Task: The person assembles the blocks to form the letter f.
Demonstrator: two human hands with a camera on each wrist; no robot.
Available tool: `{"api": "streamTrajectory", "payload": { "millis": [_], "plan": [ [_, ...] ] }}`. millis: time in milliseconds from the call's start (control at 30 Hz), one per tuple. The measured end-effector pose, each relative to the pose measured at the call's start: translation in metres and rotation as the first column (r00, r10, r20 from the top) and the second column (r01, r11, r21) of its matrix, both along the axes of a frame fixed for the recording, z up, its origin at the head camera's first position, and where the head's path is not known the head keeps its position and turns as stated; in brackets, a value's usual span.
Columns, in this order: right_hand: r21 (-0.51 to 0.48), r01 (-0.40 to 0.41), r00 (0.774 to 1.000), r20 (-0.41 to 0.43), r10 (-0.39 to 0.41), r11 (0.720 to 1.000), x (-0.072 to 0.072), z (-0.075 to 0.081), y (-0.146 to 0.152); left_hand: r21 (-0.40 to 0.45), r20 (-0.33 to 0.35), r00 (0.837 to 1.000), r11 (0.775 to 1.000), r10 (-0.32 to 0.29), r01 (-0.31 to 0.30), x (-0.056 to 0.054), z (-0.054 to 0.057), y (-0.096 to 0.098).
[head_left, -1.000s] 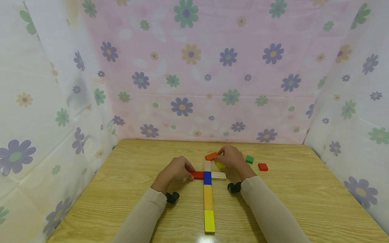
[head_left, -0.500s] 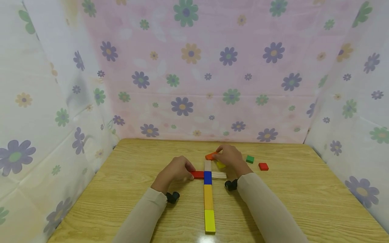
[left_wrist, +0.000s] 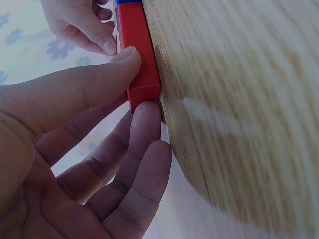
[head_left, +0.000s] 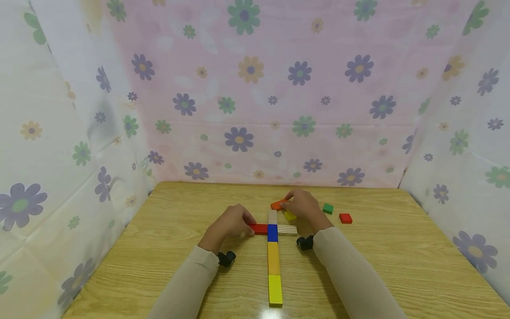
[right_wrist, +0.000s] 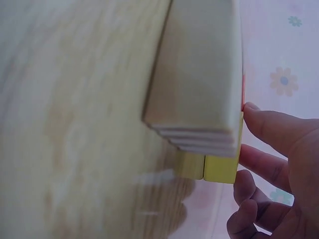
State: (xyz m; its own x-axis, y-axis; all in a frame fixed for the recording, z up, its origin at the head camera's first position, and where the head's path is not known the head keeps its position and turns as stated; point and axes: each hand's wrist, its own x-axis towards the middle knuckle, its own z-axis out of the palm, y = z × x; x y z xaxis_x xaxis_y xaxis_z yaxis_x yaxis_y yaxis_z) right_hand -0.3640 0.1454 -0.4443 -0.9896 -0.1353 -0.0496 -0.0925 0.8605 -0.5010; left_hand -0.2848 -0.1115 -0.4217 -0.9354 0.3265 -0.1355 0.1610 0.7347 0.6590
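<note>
My left hand point(head_left: 233, 223) pinches the outer end of a red block point(head_left: 260, 229) between thumb and fingers; the left wrist view shows the thumb along the side of this red block point(left_wrist: 141, 55). The block abuts a blue block point(head_left: 272, 233). Opposite lies a striped pale wooden block point(head_left: 287, 230), with a plain wooden block point(head_left: 272, 217) beyond the blue one. Toward me run an orange-yellow block point(head_left: 273, 258) and a yellow block point(head_left: 275, 290), forming a cross. At its far end my right hand point(head_left: 303, 206) pinches a slanted orange block point(head_left: 276, 205).
A small yellow block point(head_left: 290, 215) lies under the right hand's fingers. Farther right on the wooden table point(head_left: 398, 266) are a green block point(head_left: 328, 208) and a small red block point(head_left: 345, 218). Flowered cloth point(head_left: 271, 88) surrounds the table at the back and sides.
My right hand shifts slightly left, then a little back right, and the orange block moves slightly right with it. My left hand stays still on the red block.
</note>
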Motion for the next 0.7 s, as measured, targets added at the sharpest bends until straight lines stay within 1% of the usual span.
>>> {"api": "streamTrajectory", "payload": {
  "millis": [333, 700],
  "plan": [
    [0.011, -0.004, 1.000, -0.003, 0.004, 1.000, 0.0037, 0.0027, 0.0007, 0.001, -0.001, 1.000, 1.000, 0.008, -0.008, -0.0004, -0.0006, -0.0003],
    [0.036, -0.020, 0.998, -0.051, 0.022, 0.999, 0.0069, 0.0063, 0.0072, 0.009, 0.001, 1.000, 1.000, 0.001, -0.001, -0.0016, -0.0024, -0.0015]
  ]
}}
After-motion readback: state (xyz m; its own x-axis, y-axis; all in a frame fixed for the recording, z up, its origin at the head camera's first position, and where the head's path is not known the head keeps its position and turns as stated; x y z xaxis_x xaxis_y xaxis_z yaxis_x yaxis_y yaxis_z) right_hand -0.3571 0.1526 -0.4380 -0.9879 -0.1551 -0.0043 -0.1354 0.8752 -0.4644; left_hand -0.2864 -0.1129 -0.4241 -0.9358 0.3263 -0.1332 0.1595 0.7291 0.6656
